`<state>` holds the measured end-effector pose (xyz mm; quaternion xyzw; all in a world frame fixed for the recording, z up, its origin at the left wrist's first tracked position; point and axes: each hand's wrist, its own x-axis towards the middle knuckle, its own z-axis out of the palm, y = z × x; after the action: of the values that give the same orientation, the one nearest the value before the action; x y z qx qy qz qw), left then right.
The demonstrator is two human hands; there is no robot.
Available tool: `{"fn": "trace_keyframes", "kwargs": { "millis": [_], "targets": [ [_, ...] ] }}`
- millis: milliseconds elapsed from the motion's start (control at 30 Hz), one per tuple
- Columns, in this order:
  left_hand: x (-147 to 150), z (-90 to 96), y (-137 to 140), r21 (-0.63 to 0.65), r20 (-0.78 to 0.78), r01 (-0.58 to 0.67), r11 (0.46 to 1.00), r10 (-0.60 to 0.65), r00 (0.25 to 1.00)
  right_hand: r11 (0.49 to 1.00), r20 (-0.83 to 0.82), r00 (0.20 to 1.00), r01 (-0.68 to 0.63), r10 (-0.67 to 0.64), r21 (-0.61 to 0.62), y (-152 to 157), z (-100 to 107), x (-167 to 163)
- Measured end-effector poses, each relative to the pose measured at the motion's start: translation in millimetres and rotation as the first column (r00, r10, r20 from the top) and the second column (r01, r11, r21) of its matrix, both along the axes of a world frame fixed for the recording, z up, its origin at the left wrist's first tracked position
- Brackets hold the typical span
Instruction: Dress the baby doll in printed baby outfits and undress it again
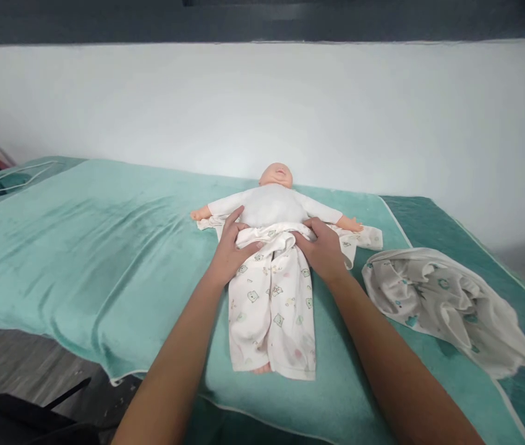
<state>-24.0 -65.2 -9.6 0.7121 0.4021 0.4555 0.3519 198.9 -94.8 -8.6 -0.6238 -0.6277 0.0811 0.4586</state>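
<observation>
pants (253, 309), one pair, two hands (229, 252) (323, 248), one doll (274, 205)

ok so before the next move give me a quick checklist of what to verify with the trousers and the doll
1. Hands at the waistband: ok; left hand and right hand touch the patterned trousers at either side of the waist.
2. Cloth pinched firmly in the fingers: cannot tell from this view.
3. Waistband smooth: not ok; it is bunched and folded.
4. Doll on its back: ok; arms spread to both sides.
5. Both feet out of the trouser legs: not ok; only a bit of skin-toned plastic shows at the hems.
6. Crumpled white cloth clear of the trousers: ok; it lies off to the right.
</observation>
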Motion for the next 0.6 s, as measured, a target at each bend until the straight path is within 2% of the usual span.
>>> {"fn": "trace_keyframes", "kwargs": {
  "millis": [100,200,333,433,600],
  "targets": [
    [0,-3.4,-4,0.085,-0.049,-0.109,0.990,0.114,0.992,0.997,0.029,0.998,-0.058,0.059,-0.044,1,1,5],
    [1,-7.1,-5,0.233,-0.059,-0.185,0.955,0.204,0.977,0.990,0.021,0.993,-0.118,0.120,-0.075,-2,0,9],
    [2,-11.1,-5,0.371,-0.089,-0.230,0.900,0.281,0.955,0.967,-0.096,0.972,-0.223,0.212,-0.122,-21,-2,4],
    [1,-13.4,-6,0.357,-0.099,-0.272,0.894,0.326,0.940,0.936,-0.238,0.936,-0.303,0.258,-0.179,-39,-4,-4],
    [2,-12.5,-6,0.154,-0.074,-0.344,0.926,0.358,0.931,0.939,-0.279,0.937,-0.272,0.209,-0.211,-49,-10,-6]
  ]
}}
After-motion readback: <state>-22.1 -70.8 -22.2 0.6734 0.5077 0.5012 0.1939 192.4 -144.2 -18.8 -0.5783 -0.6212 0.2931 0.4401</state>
